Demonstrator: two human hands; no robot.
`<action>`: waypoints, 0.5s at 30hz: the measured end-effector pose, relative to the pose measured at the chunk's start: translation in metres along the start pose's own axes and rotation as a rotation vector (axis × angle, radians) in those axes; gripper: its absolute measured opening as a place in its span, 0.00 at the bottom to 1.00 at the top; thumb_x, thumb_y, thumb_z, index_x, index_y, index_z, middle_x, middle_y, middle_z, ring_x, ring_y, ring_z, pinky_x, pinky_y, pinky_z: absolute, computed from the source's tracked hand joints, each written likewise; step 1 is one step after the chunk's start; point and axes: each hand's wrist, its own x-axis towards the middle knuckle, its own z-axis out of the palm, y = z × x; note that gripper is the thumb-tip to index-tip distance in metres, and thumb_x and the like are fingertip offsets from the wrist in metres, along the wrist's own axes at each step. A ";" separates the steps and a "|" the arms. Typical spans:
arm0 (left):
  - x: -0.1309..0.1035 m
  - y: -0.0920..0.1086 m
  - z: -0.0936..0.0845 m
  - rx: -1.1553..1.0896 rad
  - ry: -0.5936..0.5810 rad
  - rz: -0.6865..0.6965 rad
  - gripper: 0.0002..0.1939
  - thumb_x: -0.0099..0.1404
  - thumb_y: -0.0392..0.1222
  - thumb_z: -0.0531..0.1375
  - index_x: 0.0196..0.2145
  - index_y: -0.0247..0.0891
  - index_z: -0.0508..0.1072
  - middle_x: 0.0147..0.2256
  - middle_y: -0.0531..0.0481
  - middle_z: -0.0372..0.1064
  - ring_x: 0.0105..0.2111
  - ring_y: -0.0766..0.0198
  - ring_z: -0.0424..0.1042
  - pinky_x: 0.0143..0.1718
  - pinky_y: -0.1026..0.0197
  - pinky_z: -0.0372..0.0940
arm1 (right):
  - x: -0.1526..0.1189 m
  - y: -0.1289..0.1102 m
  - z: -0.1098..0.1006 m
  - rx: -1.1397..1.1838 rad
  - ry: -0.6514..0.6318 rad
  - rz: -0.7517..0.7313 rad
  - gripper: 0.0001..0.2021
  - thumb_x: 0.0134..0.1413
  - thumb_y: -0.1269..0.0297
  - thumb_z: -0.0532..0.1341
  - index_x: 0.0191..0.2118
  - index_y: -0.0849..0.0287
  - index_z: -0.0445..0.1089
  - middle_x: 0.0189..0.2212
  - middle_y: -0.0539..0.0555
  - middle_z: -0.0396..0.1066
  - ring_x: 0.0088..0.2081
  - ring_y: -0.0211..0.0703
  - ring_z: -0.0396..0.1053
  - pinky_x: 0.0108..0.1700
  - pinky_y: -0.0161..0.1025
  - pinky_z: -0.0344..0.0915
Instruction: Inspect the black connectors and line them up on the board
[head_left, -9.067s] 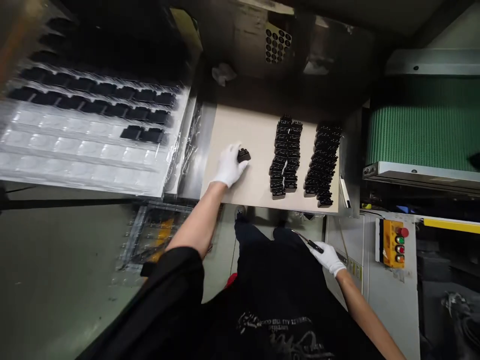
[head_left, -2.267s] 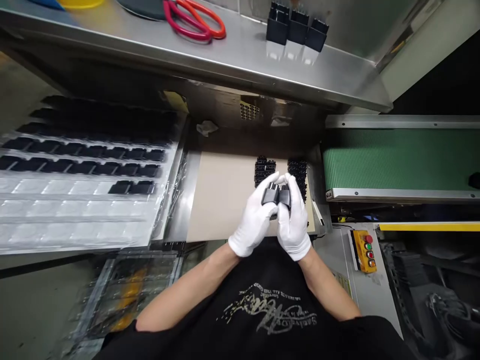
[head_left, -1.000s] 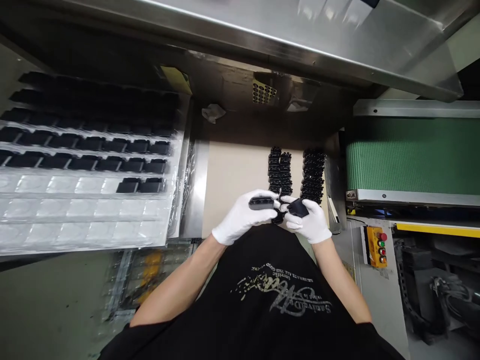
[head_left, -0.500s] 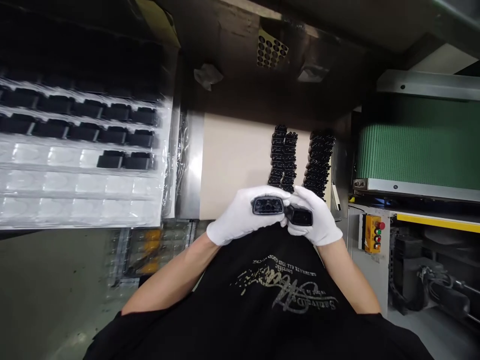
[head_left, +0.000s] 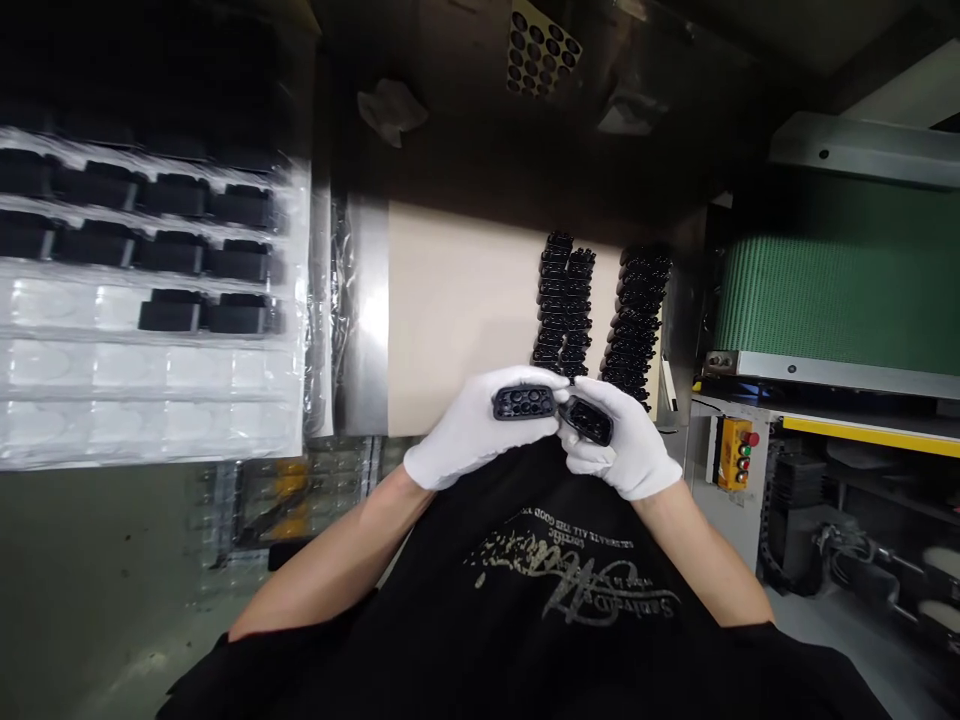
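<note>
My left hand [head_left: 469, 425], in a white glove, is closed around a black plastic housing [head_left: 523, 403] whose face shows several round recesses. Gloved in white too, my right hand [head_left: 641, 445] grips a second black plastic housing [head_left: 589, 420], tilted with its hollow side up. The two housings are side by side in front of my chest, their near ends close together; I cannot tell whether they touch. Just beyond my hands, small black parts stand in tight rows, two rows [head_left: 553, 300] near the middle and a thicker group [head_left: 636, 325] to the right, on a beige board [head_left: 457, 310].
To the left is a clear blister tray [head_left: 202, 375] with black pieces in its far rows. A green ribbed conveyor belt [head_left: 832, 300] runs at the right, above an orange button box [head_left: 735, 455]. A yellow sheet of round stickers [head_left: 541, 50] hangs at the back.
Both housings have turned in my hands: the left one shows its recesses more plainly, and the right one slants down to the right. The view has shifted slightly.
</note>
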 end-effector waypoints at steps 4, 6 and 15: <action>0.004 0.000 -0.005 -0.021 0.009 -0.037 0.20 0.61 0.41 0.76 0.52 0.43 0.84 0.52 0.45 0.82 0.51 0.50 0.81 0.57 0.47 0.76 | -0.003 -0.001 0.011 0.063 0.061 -0.047 0.12 0.66 0.53 0.64 0.43 0.57 0.70 0.22 0.45 0.69 0.14 0.28 0.45 0.17 0.28 0.47; 0.006 0.000 -0.006 -0.042 -0.002 -0.040 0.20 0.62 0.42 0.76 0.52 0.43 0.84 0.53 0.45 0.82 0.52 0.50 0.81 0.58 0.47 0.76 | -0.003 -0.001 0.016 0.071 0.096 -0.083 0.12 0.69 0.54 0.62 0.45 0.58 0.71 0.19 0.43 0.66 0.14 0.28 0.43 0.17 0.28 0.48; 0.008 -0.001 -0.006 -0.007 0.018 0.083 0.19 0.61 0.41 0.77 0.50 0.42 0.86 0.53 0.45 0.83 0.56 0.49 0.80 0.66 0.46 0.71 | 0.012 0.000 0.018 0.008 0.166 -0.069 0.26 0.67 0.40 0.62 0.27 0.55 0.61 0.10 0.41 0.51 0.12 0.30 0.42 0.16 0.29 0.44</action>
